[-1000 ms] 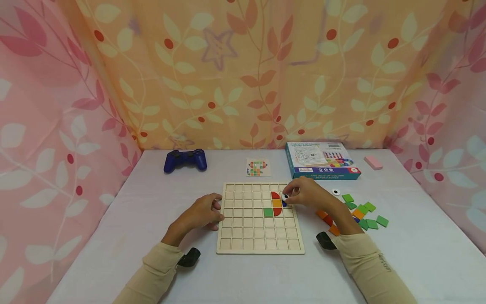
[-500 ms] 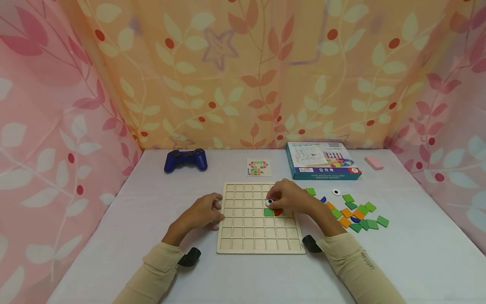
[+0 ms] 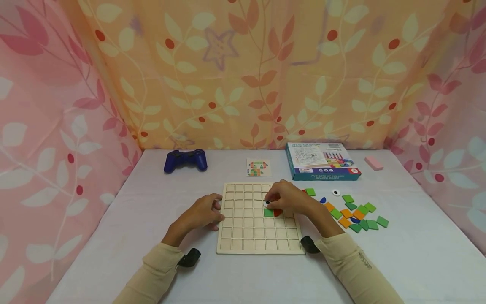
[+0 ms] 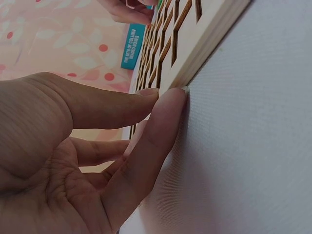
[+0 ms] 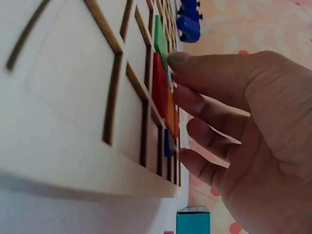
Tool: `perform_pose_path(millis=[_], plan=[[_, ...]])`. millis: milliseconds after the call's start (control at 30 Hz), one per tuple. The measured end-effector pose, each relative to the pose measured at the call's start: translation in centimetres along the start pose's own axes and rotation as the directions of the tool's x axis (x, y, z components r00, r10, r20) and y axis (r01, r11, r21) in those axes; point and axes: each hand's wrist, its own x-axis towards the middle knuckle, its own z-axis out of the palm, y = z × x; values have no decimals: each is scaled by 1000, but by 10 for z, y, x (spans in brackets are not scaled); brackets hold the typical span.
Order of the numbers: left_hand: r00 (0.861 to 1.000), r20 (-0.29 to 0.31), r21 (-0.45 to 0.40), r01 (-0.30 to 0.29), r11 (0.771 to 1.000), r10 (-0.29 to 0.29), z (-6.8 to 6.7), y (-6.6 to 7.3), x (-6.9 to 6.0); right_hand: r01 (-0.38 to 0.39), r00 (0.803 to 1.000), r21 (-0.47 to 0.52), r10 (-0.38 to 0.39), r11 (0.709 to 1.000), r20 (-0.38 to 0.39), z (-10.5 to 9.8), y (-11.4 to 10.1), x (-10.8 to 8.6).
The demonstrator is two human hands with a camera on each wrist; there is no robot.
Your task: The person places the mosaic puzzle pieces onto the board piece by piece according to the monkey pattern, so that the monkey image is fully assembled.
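Note:
A wooden grid board [image 3: 250, 245] lies flat in the middle of the table. At its left edge my left hand [image 3: 201, 213] holds on, thumb and a finger against the rim [image 4: 197, 53]. My right hand [image 3: 291, 197] pinches a white tile with a black dot, an eye tile [image 3: 266, 204], at a cell just behind a green square tile [image 3: 268, 213]. Beside that, a red rounded tile [image 3: 278, 213] sits in the board. The right wrist view also shows an orange tile [image 5: 170, 112] and a blue tile [image 5: 168, 142] there, partly hidden from the head view by my right hand.
Loose green, orange and blue tiles [image 3: 358, 214] lie right of the board, with a second eye tile [image 3: 336, 192]. Behind stand a pattern card [image 3: 259, 167], a blue game controller [image 3: 185, 161], a teal box [image 3: 322, 161] and a pink block [image 3: 373, 163].
My right hand has moved left across the board with the eye tile, from the blue tile to the cell behind the green one. My left hand stays at the edge.

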Motion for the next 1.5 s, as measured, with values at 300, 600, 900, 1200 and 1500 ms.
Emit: perform_pose_path(millis=[300, 600, 900, 1200, 1500], plan=[[1000, -9, -5, -5, 1000, 5, -1, -1, 0, 25, 999, 10, -25, 1000, -40, -11, 4, -11], [1000, -10, 3, 4, 1000, -4, -1, 0, 1, -99, 990, 27, 101, 995, -101, -32, 28, -32], [1000, -12, 15, 5, 1000, -5, -1, -2, 1, -150, 980, -17, 146, 989, -137, -48, 59, -47], [1000, -4, 4, 0, 1000, 0, 0, -1, 1, -211, 968, 14, 211, 977, -138, -55, 74, -58], [1000, -3, 1, 0, 1000, 0, 0, -2, 0, -235, 963, 2, 233, 972, -137, -56, 81, -62]])
